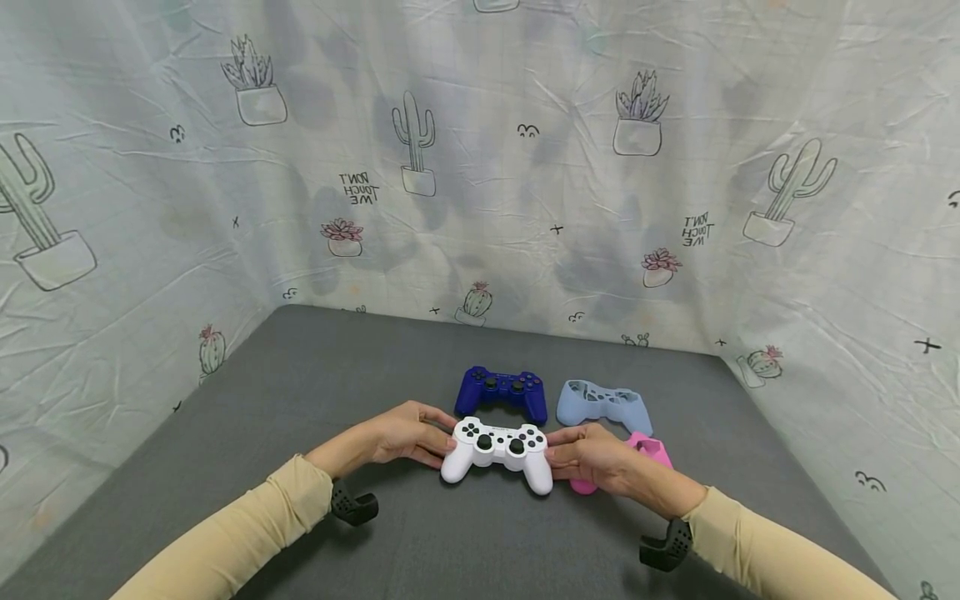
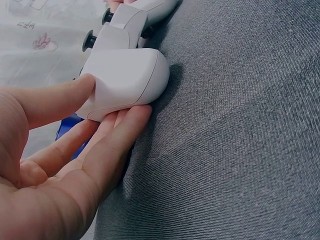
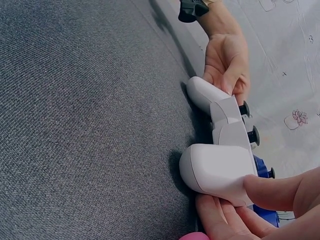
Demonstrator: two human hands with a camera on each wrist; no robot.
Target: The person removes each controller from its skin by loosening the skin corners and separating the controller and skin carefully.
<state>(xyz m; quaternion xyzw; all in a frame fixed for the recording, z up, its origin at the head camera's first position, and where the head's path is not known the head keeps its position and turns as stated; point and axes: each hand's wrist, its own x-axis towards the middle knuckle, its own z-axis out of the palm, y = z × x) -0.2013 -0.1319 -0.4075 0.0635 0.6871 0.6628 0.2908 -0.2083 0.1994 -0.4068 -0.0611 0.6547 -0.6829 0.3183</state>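
A white game controller (image 1: pixel 501 446) with two black thumbsticks is held by its ends between both hands, face up and close over the grey cloth. My left hand (image 1: pixel 408 433) pinches its left end, thumb on top and fingers beneath, as the left wrist view shows on the white grip (image 2: pixel 125 75). On the opposite end, my right hand (image 1: pixel 592 458) pinches in the same way, the thumb on the white grip (image 3: pixel 217 167) in the right wrist view. Right behind it lies a dark blue controller (image 1: pixel 504 387).
A light blue controller cover (image 1: pixel 600 404) lies at the back right. Partly hidden by my right hand is a pink cover (image 1: pixel 654 448). The grey cloth-covered table (image 1: pixel 360 358) meets hanging white fabric (image 1: pixel 487 167) printed with cacti on three sides.
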